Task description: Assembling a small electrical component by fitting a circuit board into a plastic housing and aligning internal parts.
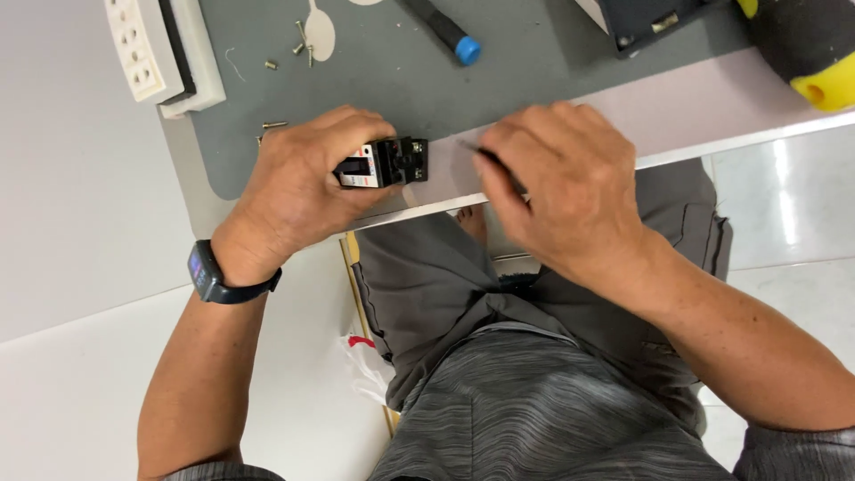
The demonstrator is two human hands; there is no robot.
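Head view — breaker (385,162) gripped near table edge (427,210)

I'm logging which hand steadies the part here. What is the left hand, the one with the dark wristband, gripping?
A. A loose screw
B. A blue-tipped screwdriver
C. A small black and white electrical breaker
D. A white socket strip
C: the left hand closes around the small black and white breaker at the edge of the grey mat, while the blue-tipped screwdriver and white socket strip lie untouched farther back.
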